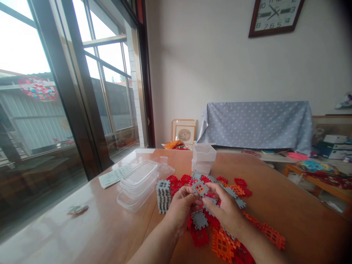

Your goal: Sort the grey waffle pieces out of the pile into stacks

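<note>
One grey stack (164, 197) stands with its long axis upright. My left hand (180, 205) pinches one square grey piece (196, 187), tilted, windowed face toward me; beyond stand two clear boxes (204, 156). My right hand (224, 203) borders it; I cannot tell whether it grips.

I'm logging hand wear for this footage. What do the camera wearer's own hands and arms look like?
The left hand and right hand are bare, without gloves. Neither forearm shows a sleeve, watch or bracelet in view. Rings are too blurred to judge.
</note>
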The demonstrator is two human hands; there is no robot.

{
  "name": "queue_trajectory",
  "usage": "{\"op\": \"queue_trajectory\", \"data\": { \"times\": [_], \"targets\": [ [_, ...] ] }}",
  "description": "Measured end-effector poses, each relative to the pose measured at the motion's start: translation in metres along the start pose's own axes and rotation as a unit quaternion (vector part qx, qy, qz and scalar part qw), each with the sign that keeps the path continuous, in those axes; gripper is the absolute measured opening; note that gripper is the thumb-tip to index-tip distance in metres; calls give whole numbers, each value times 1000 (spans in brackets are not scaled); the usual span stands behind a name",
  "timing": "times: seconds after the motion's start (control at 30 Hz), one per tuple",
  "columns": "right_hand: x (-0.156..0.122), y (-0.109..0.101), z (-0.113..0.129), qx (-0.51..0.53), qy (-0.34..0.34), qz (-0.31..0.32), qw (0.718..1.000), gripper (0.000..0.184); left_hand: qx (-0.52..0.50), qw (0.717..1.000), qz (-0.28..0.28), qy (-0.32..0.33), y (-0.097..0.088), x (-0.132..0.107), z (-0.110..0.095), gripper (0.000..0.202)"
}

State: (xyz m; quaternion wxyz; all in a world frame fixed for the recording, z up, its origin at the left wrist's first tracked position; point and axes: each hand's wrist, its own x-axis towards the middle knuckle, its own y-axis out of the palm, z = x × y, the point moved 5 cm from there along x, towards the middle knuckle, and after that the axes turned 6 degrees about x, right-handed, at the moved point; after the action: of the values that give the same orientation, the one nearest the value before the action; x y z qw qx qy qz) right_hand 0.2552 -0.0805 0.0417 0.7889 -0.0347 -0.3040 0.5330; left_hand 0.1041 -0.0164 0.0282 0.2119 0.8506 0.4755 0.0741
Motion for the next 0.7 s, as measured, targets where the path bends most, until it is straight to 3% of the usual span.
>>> {"op": "queue_trajectory", "data": {
  "times": [0.37, 0.7],
  "targets": [
    [3, -7, -7, 74, 28, 35, 996, 51, 57, 998, -5, 41, -3, 1, -5, 43],
    [5, -7, -12, 102, 34, 78, 991, 56, 95, 991, 38, 85, -1, -1, -16, 52]
  ]
}}
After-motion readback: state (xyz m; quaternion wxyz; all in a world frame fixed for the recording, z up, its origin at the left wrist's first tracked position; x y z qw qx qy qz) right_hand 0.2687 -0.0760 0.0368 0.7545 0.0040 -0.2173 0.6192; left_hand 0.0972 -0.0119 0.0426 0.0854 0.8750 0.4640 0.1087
